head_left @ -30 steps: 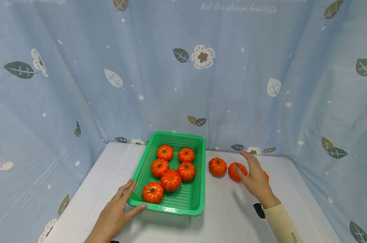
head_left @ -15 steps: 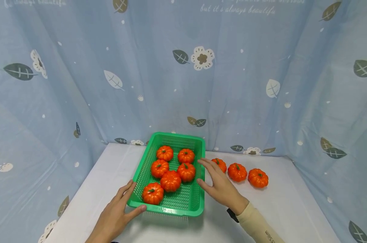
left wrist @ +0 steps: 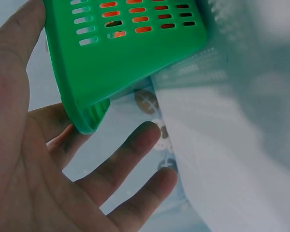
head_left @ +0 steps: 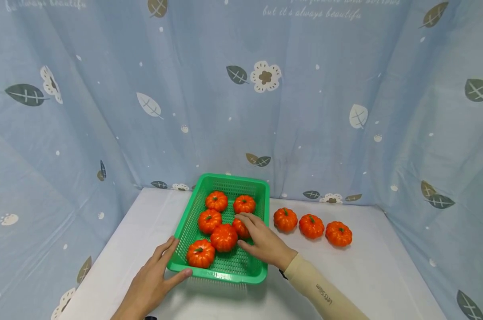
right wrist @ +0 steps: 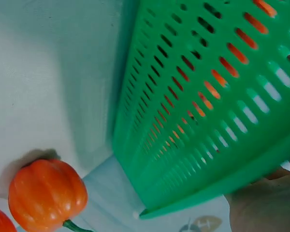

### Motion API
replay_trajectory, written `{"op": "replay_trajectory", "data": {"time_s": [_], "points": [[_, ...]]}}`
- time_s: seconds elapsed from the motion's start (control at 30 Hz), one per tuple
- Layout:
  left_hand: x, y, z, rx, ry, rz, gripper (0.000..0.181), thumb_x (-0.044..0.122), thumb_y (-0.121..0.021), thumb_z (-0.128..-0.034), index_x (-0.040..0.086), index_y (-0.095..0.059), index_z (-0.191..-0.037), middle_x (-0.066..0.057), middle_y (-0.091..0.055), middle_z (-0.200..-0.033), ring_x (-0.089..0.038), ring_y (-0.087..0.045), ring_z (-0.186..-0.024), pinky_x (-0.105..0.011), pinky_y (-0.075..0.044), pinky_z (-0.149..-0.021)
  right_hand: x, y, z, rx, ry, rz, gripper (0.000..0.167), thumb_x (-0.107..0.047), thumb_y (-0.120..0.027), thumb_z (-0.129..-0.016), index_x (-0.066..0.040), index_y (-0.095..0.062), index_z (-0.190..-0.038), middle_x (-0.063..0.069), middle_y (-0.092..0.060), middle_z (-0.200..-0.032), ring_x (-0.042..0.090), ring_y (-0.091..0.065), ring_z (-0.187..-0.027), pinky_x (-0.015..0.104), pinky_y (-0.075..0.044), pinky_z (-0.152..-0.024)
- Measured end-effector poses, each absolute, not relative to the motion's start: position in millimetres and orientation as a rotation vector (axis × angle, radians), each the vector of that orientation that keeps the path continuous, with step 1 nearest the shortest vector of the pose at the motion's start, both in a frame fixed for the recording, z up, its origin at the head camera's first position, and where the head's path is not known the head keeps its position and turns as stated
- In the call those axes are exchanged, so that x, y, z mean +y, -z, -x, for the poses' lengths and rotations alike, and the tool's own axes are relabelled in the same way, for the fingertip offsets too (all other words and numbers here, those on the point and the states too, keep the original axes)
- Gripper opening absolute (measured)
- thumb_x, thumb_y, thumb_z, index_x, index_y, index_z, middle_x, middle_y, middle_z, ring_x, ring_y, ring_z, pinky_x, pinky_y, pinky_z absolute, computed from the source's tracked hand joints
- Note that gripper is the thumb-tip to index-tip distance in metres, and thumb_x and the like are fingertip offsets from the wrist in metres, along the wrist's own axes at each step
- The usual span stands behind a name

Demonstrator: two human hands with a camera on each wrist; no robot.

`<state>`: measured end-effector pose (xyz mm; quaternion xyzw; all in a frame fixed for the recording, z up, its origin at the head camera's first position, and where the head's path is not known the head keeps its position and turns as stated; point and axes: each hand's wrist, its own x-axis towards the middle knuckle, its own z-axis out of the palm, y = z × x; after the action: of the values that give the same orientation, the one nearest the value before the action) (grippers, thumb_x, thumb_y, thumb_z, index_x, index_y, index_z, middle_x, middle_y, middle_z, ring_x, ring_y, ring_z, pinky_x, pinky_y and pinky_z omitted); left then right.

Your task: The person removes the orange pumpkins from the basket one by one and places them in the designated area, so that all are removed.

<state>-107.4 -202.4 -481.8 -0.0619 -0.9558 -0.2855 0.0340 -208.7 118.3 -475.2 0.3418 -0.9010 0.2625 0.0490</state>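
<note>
The surface (head_left: 377, 275) is flat, white and smooth; a green plastic basket (head_left: 233, 278) with slotted sides stands on it, left of the middle, its far end close to the back edge and a soft shadow spread before its near end; to its right sit three orange pumpkins, the first (head_left: 285, 220) just beside the basket, the second (head_left: 311, 226) and third (head_left: 339, 234) following in a close, slightly slanting row.

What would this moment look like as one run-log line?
left hand: touching green basket; right hand: above basket; inside: six pumpkins; on table: three pumpkins
</note>
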Motion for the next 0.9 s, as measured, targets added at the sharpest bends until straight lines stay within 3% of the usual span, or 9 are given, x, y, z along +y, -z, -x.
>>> {"op": "replay_trajectory", "data": {"time_s": [0.23,0.57,0.9], "points": [[-200.8,482.1,106.7,-2.942,0.899,0.194,0.098,0.076,-0.060,-0.0848,0.017,-0.035,-0.160,-0.005,-0.032,-0.162,-0.043,-0.048,-0.134,-0.067,-0.044,-0.095,112.4,486.1,225.0,-2.773,-0.591,-0.990,0.073,-0.028,-0.076,-0.093,-0.012,-0.039,-0.154,0.009,-0.046,-0.151,0.026,-0.046,-0.137,0.042,-0.041,-0.112],[-203.0,480.6,108.9,-2.959,0.884,0.197,0.098,0.076,-0.059,-0.0851,0.018,-0.034,-0.160,-0.006,-0.031,-0.163,-0.044,-0.047,-0.135,-0.068,-0.044,-0.095,100.3,489.4,242.3,-2.880,-0.320,-0.873,0.084,-0.040,-0.080,-0.086,-0.011,-0.040,-0.154,0.014,-0.050,-0.146,0.035,-0.052,-0.130,0.052,-0.033,-0.116],[-201.5,481.7,105.6,-2.952,0.889,0.194,0.098,0.076,-0.058,-0.0852,0.018,-0.034,-0.160,-0.005,-0.031,-0.163,-0.043,-0.046,-0.136,-0.067,-0.044,-0.096,98.7,491.1,253.7,-2.894,-0.116,-0.847,0.079,-0.043,-0.080,-0.083,-0.010,-0.049,-0.148,0.013,-0.062,-0.133,0.031,-0.062,-0.117,0.047,-0.040,-0.109]]}}
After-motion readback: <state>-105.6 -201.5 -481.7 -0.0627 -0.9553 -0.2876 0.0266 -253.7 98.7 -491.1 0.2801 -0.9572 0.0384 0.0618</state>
